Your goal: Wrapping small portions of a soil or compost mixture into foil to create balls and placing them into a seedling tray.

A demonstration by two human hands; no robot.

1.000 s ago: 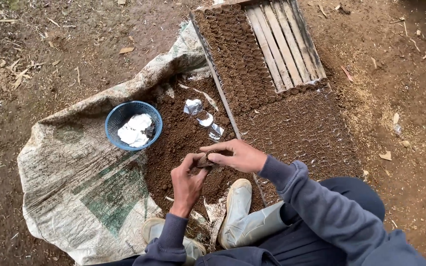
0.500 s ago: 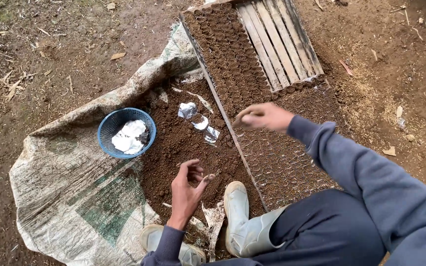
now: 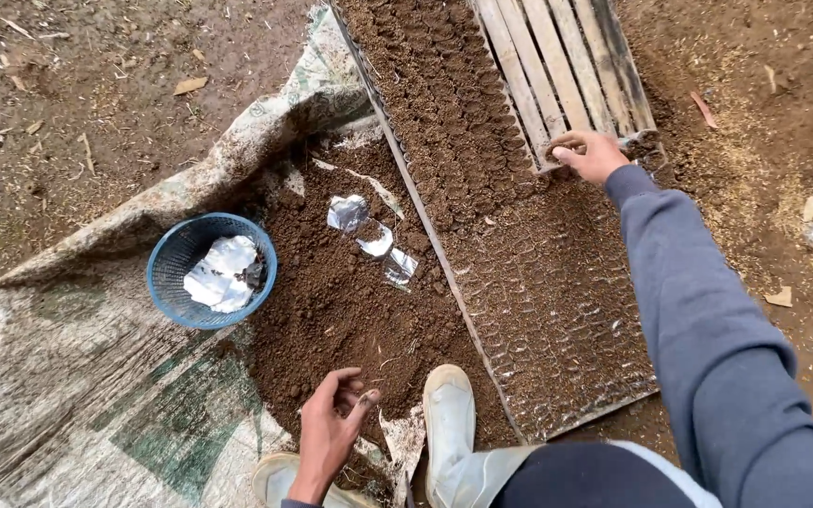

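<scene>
My right hand [image 3: 587, 152] reaches out to the wooden slatted tray [image 3: 566, 56], its fingers pinched on a small soil-filled pot at the edge of the rows of filled pots [image 3: 444, 103]. Near me, my left hand [image 3: 333, 425] hovers over the pile of brown soil [image 3: 331, 292], fingers loosely apart and holding nothing. Nearer me, the tray holds a flatter stretch of packed pots [image 3: 557, 310].
The soil lies on a spread woven sack [image 3: 77, 395]. A blue plastic basket [image 3: 164, 287] with clear plastic pieces [image 3: 218, 273] stands on the sack at the left. More plastic pieces [image 3: 348, 213] lie on the soil. My white boot [image 3: 449, 419] rests beside the tray. Bare dirt surrounds everything.
Both hands were together over the soil holding a small pot. The right hand has carried it up and right to the tray's filled rows; the left hand stayed over the soil and opened.
</scene>
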